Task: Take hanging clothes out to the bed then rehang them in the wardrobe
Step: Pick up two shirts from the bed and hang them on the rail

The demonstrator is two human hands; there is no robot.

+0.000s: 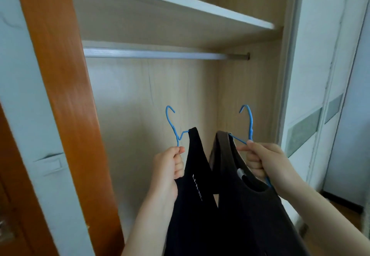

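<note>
My left hand [170, 165] grips a blue wire hanger [172, 124] carrying a black sleeveless top [195, 195] with small white lettering. My right hand [262, 159] grips a second blue hanger [249, 123] that bears a dark brown top [256, 211]. Both hooks point up, well below the silver wardrobe rail [156, 54], which has nothing hanging on it. The lower parts of both garments run out of the frame's bottom.
The open wardrobe has a white shelf [180, 5] above the rail and a beige back panel [152, 99]. An orange-brown wooden frame [60, 75] stands at the left. A white sliding door [320, 75] with grey inset panels is at the right.
</note>
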